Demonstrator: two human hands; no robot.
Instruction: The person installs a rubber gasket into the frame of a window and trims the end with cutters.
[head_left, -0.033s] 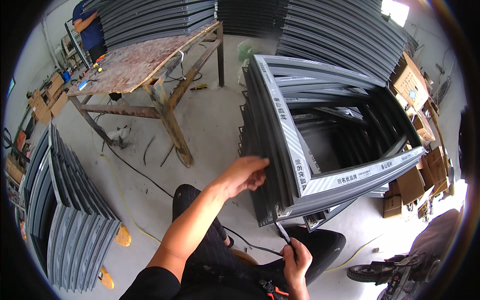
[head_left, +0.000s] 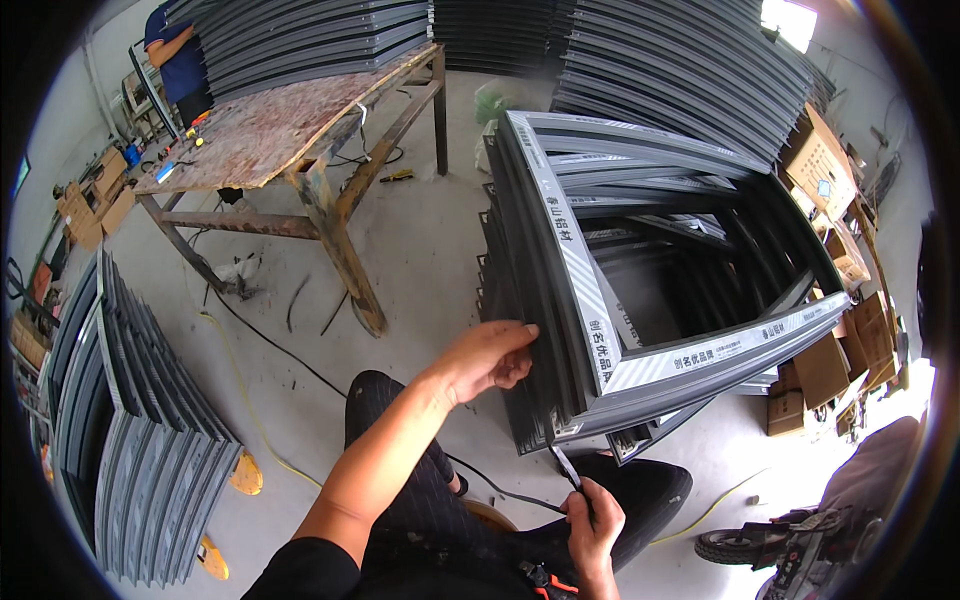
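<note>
A stack of dark grey metal window frames [head_left: 578,270], with pale printed film on the top one, stands in front of me. My left hand [head_left: 487,362] reaches to the stack's left side. Its fingers are curled, with the index fingertip against the frame edges; whatever it may pinch is hidden. Below the near corner, my right hand [head_left: 594,522] is closed around a slim utility knife [head_left: 566,466]. The knife's thin, light end points up and meets the underside of that corner, or comes very close to it. A black strip or cable [head_left: 508,492] runs leftward near this hand.
A worktable [head_left: 290,125] carries more frames at the far left, with a person [head_left: 185,60] behind it. Another stack of frames [head_left: 165,480] stands at left. Cardboard boxes [head_left: 825,370] lie at right, near a small wheeled vehicle [head_left: 740,546]. Cables cross the floor.
My left hand has shifted slightly downward along the stack's side, its fingertip staying at the frame edges. My right hand and the knife look unmoved.
</note>
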